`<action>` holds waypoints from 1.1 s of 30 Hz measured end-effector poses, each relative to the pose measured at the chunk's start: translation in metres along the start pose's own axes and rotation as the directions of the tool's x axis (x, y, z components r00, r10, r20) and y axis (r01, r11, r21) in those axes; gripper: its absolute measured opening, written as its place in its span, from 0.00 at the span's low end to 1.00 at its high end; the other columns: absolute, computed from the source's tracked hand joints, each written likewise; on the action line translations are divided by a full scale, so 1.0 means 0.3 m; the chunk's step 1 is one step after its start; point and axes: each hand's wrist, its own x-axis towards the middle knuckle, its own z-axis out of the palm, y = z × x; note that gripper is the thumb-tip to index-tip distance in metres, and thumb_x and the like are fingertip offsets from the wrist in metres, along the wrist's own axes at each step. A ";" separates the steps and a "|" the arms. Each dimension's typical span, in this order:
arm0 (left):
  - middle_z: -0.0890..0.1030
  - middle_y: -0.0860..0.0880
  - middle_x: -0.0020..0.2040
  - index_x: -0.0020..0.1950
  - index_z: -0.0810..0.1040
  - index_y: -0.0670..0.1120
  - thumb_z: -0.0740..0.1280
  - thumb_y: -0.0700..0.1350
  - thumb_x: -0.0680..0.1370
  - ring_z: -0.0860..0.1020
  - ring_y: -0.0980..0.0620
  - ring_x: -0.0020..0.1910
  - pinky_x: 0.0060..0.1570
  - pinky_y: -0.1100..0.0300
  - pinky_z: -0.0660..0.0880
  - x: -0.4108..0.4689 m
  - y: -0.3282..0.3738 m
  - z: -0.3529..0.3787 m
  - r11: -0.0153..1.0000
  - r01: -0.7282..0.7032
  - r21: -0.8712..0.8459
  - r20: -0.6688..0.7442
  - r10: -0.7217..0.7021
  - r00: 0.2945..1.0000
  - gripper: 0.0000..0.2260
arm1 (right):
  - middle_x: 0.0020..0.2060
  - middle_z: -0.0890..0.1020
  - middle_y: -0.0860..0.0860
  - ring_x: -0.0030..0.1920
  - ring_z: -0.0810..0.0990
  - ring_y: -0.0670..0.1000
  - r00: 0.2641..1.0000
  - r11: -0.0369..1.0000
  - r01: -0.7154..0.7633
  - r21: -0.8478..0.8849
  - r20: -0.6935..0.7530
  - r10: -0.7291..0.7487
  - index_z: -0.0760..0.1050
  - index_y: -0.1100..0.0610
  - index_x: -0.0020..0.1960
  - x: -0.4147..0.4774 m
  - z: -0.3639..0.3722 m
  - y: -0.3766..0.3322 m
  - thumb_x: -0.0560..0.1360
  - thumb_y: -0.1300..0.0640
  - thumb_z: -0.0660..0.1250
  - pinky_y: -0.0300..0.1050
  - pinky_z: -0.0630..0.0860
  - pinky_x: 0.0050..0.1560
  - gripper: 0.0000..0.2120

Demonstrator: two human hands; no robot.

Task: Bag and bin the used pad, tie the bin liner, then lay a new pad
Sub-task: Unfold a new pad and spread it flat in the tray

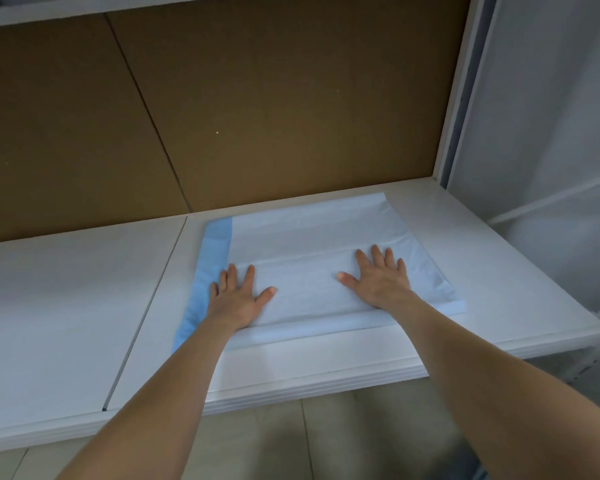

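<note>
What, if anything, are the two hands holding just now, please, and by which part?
Nothing is held. The left hand and right hand lie flat, fingers spread, pressing on the near half of the new pad spread on the white shelf.

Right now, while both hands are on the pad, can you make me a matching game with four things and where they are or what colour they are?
Things:
1. left hand
2. right hand
3. back board
4. shelf

Clues:
A. brown, standing behind everything
B. flat on the pad, beside its blue strip
C. white, lying under the pad
D. flat on the pad, near its all-white side

Pairs: 1-B, 2-D, 3-A, 4-C
</note>
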 end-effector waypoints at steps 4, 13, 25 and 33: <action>0.41 0.42 0.78 0.78 0.44 0.56 0.46 0.67 0.78 0.42 0.44 0.78 0.75 0.46 0.44 0.002 0.003 0.004 1.000 0.021 0.013 -0.018 -0.021 1.000 0.32 | 0.78 0.44 0.56 0.77 0.42 0.60 0.991 0.991 -0.124 0.054 -0.040 0.126 0.45 0.54 0.79 0.010 -0.003 0.042 0.78 0.33 0.45 0.56 0.44 0.76 0.37; 0.44 0.47 0.79 0.78 0.46 0.55 0.47 0.61 0.81 0.45 0.46 0.78 0.75 0.45 0.48 0.087 0.026 -0.058 1.000 -0.014 0.008 -0.073 0.015 0.997 0.28 | 0.78 0.45 0.55 0.77 0.41 0.59 0.998 0.996 0.034 0.078 -0.064 -0.029 0.45 0.52 0.79 0.078 -0.048 -0.011 0.79 0.36 0.49 0.55 0.46 0.76 0.35; 0.46 0.44 0.79 0.79 0.46 0.53 0.43 0.63 0.80 0.46 0.45 0.78 0.74 0.46 0.48 0.159 0.027 -0.035 0.998 0.065 0.015 -0.078 -0.064 0.995 0.29 | 0.78 0.48 0.59 0.78 0.45 0.59 0.981 0.985 -0.163 0.063 -0.096 0.169 0.46 0.59 0.78 0.190 -0.071 0.027 0.79 0.36 0.46 0.54 0.47 0.77 0.37; 0.40 0.51 0.79 0.78 0.43 0.57 0.45 0.64 0.80 0.41 0.48 0.78 0.75 0.44 0.42 0.249 0.143 -0.062 0.996 -0.089 0.005 -0.039 0.089 0.995 0.28 | 0.78 0.42 0.52 0.77 0.38 0.58 0.989 0.989 0.149 -0.026 0.002 -0.149 0.43 0.47 0.79 0.267 -0.049 -0.080 0.76 0.30 0.44 0.58 0.40 0.76 0.37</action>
